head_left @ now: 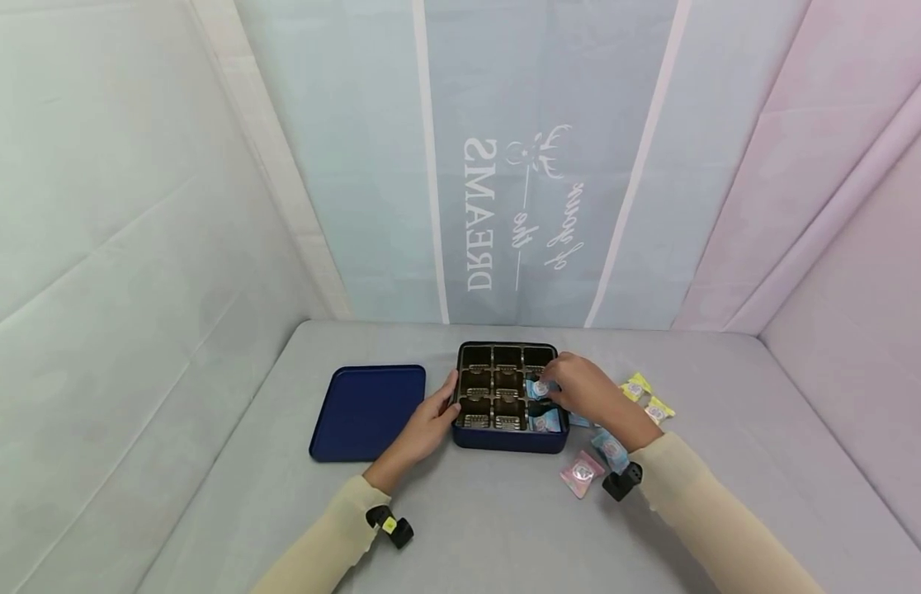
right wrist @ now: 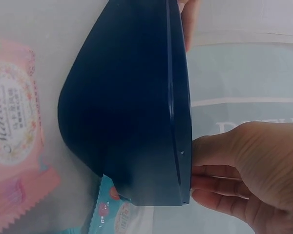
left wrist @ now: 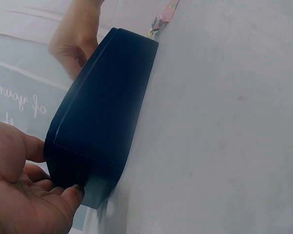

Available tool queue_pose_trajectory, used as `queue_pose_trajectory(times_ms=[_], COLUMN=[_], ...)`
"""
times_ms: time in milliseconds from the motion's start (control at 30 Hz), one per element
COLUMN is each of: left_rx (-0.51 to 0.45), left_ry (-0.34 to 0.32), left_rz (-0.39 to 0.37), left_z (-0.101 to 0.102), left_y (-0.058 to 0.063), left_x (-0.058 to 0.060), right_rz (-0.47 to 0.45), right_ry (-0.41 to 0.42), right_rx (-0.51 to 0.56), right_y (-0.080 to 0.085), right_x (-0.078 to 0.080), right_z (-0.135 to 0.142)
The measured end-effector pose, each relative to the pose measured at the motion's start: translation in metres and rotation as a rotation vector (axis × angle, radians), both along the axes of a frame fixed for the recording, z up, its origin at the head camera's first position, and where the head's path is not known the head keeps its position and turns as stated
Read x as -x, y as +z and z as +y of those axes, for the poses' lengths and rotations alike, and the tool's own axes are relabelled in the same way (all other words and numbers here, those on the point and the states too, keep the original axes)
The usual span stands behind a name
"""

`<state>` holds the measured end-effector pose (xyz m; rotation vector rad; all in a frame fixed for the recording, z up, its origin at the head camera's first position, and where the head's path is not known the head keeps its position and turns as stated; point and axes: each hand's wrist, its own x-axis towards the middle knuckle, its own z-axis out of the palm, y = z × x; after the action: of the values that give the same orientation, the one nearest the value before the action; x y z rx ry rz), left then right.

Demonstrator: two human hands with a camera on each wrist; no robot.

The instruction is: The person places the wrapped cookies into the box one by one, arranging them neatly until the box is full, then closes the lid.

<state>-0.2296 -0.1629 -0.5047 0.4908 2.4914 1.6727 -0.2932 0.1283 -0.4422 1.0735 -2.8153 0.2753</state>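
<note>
A dark blue square tin box (head_left: 508, 440) stands on the table with a divided black insert inside. My left hand (head_left: 429, 419) holds its left side, fingers and thumb against the wall in the left wrist view. Over the right column of compartments, my right hand (head_left: 588, 389) pinches a blue snack packet (head_left: 538, 388) in the middle compartment; its fingertips are partly hidden in the right wrist view. Another blue packet (head_left: 545, 421) lies in the front right compartment. The other visible compartments look bare.
The blue lid (head_left: 371, 412) lies left of the box. Right of it are a pink packet (head_left: 582, 473), a blue packet (head_left: 611, 450) and two yellow packets (head_left: 635, 386), some partly behind the right arm. Fabric walls enclose the table.
</note>
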Motion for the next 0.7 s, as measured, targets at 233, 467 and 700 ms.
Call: queue_pose_trajectory(times_ms=[233,467,700], left_rx=[0.02,0.018,0.016], left_ry=[0.005,0.003,0.005], left_rz=[0.007,0.016,0.022], left_z=[-0.0006,-0.0007,-0.0014], left_y=[-0.0067,-0.0063,-0.0079], left_x=[0.0025,0.0014,0.0001], right_rz=[0.002,-0.02,-0.022], right_ry=[0.014,0.012,-0.001], right_rx=[-0.014,-0.042,-0.051], right_y=[-0.0004,-0.0013,-0.0039], right_x=[-0.0001,0.0017,0.0019], right_z=[-0.0019,-0.0042,-0.0068])
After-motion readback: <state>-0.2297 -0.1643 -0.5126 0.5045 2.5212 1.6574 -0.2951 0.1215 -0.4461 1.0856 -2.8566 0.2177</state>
